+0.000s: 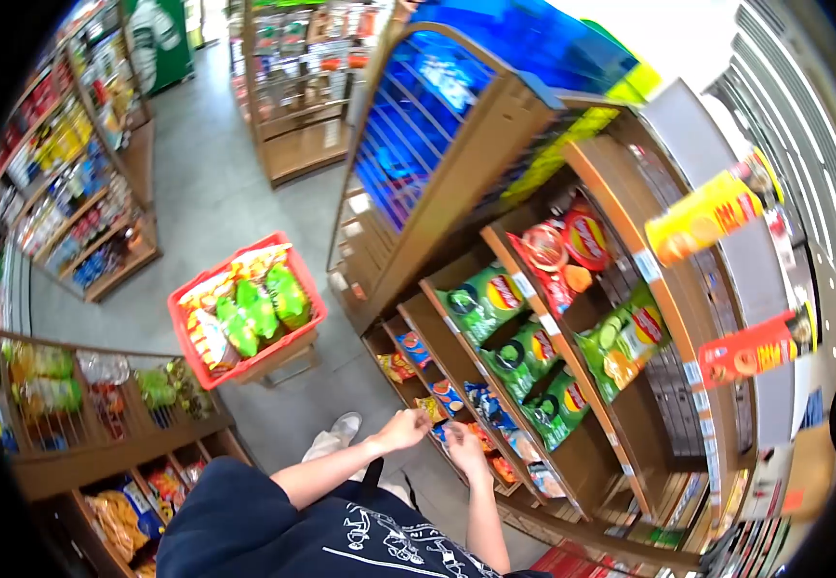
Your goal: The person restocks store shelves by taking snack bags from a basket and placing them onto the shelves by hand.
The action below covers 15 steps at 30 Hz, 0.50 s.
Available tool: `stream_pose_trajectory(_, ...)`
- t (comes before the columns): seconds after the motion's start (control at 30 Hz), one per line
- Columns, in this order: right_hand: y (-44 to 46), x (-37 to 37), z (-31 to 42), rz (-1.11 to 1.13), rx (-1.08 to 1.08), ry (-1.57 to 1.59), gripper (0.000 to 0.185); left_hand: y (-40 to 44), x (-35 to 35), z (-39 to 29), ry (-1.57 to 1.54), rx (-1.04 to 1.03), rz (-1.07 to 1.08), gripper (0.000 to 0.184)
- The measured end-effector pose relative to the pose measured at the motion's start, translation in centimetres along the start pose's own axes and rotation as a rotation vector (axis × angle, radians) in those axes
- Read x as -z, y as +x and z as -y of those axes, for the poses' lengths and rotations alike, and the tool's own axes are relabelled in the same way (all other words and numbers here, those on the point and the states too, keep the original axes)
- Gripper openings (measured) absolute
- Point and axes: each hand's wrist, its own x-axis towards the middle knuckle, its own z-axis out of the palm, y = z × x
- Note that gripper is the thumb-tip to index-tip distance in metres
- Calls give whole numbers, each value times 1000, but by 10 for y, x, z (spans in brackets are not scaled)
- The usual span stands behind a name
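Note:
Both of my hands are in front of my body, near the lower shelves of the snack rack. My left hand [403, 430] has its fingers curled together; whether anything small is in them is hidden. Just to its right, my right hand [465, 449] is raised with bent fingers, blurred. The two hands are apart. Beyond them lie small blue snack bags [488, 406] and green chip bags [559, 408] on the tilted-looking shelves. A red basket [314, 279] filled with green and orange-white snack bags stands on a small stand to the upper left.
Red chip bags [586, 236] and another green bag [625, 342] lie on higher shelves at right. A wire-sided rack end [466, 154] rises beyond. Low shelving [109, 467] stands at lower left, with more racks [297, 159] across the grey floor [206, 183].

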Motion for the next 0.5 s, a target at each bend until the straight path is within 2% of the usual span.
stream_pose_trajectory(0.17, 3, -9, 39, -118, 136, 116, 33, -7, 47, -3, -35, -10, -148, 24)
stream_pose_trajectory(0.33, -4, -1, 91, -32, 184, 92, 32, -8, 78, -1, -46, -22, -298, 24)
stream_pose_trajectory(0.5, 8, 3, 100, 31, 299, 79, 33, -43, 86, -12, -54, 48, -421, 25)
